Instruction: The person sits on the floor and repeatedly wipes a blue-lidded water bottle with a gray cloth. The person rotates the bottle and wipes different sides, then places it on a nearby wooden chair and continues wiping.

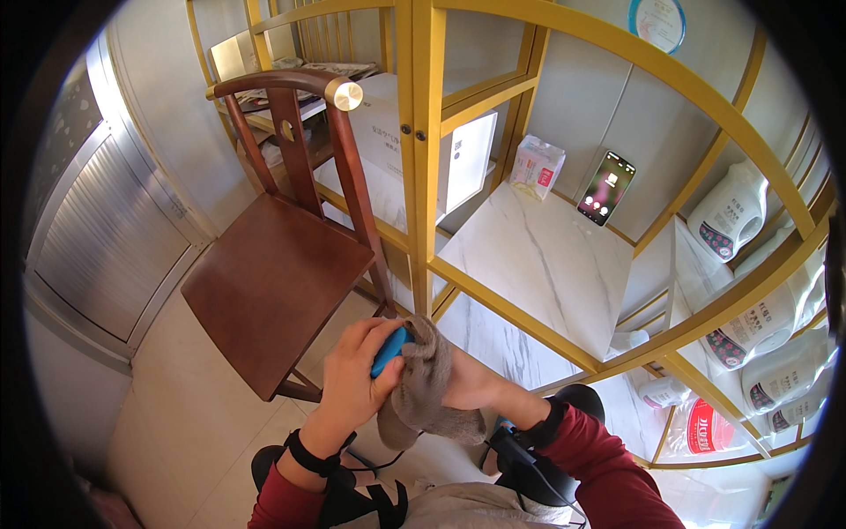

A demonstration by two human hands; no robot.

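My left hand (353, 377) grips a small blue object (392, 350), mostly covered by my fingers, and presses it against the side of a taupe fabric piece (423, 377). That soft piece looks like a sock or similar knit item, and its lower end hangs loose. On its other side, my right hand (466, 383) holds the fabric, with its fingers hidden behind the folds. Both hands are close together in front of my body, above the tiled floor.
Beyond my left hand stands a dark wooden chair (284, 284). A yellow-framed shelf unit (423, 198) rises ahead, with a lit phone (607, 188) and a tissue pack (537, 165) on its marble-look board (535, 258). White bottles (730, 211) line the right shelves. A metal-framed door (119, 244) is at left.
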